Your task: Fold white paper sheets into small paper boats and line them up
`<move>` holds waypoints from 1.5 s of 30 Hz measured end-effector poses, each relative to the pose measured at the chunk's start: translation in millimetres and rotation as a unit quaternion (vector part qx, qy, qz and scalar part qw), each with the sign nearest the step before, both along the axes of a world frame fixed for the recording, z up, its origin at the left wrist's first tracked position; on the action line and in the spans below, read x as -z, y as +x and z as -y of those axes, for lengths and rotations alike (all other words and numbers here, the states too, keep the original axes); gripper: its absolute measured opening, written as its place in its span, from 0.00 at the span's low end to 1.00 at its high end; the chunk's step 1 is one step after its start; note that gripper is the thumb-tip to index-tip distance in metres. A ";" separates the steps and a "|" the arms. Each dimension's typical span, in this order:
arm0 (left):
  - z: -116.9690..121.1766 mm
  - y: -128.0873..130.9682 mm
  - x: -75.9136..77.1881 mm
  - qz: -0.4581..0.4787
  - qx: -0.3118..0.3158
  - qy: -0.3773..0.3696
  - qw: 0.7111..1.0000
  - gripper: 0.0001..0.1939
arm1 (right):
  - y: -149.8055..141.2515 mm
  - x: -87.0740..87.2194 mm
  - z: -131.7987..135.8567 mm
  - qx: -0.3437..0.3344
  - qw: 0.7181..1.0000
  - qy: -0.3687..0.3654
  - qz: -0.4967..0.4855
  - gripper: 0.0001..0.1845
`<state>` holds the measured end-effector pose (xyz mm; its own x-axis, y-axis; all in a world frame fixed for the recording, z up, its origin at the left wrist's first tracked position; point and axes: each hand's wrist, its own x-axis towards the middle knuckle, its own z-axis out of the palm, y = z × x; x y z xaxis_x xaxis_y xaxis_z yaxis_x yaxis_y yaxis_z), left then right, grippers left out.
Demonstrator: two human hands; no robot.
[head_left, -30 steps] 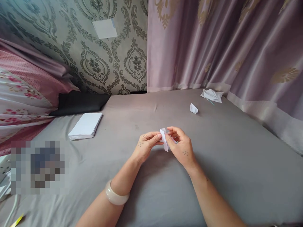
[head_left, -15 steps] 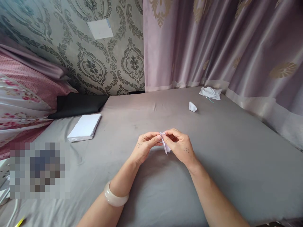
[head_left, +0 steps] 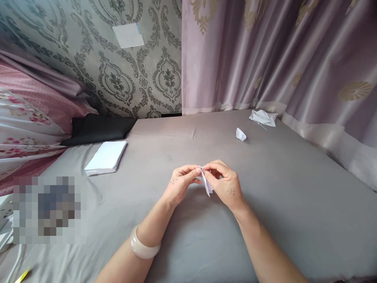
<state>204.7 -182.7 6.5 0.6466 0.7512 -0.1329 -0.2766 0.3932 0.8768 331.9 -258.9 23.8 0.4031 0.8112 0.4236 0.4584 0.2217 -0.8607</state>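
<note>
A small folded piece of white paper (head_left: 207,186) is held between my two hands, above the grey sheet (head_left: 188,243). My left hand (head_left: 183,180) pinches its upper edge between thumb and fingers. From the other side, my right hand (head_left: 224,181) grips the same edge, thumb close to the left thumb. The paper's lower part hangs down with its layers slightly apart, and part of it is hidden behind the right thumb. Farther back on the sheet stands a small folded white paper shape (head_left: 240,134).
At left lies a stack of white paper (head_left: 106,156), with a black cloth (head_left: 100,129) behind it. Folded white papers (head_left: 263,117) and a thin light-green stick (head_left: 262,126) are near the curtain (head_left: 229,59). A yellow object (head_left: 22,276) and white cable (head_left: 16,261) sit at lower left.
The folded paper has turned between my fingers, its free end now hanging lower. My right fingers have come in to pinch the upper edge beside my left fingertips.
</note>
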 end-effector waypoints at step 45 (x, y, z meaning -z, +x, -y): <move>-14.7 -13.4 3.1 -0.046 -0.060 -0.025 0.997 0.11 | -7.3 8.9 9.4 -0.020 0.892 -0.070 0.445 0.25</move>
<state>191.3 -168.0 3.5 0.5357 0.8134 -0.2269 -0.2437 0.4061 0.8807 324.6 -268.3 14.9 -0.0723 0.8878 0.4545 0.9688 0.1709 -0.1797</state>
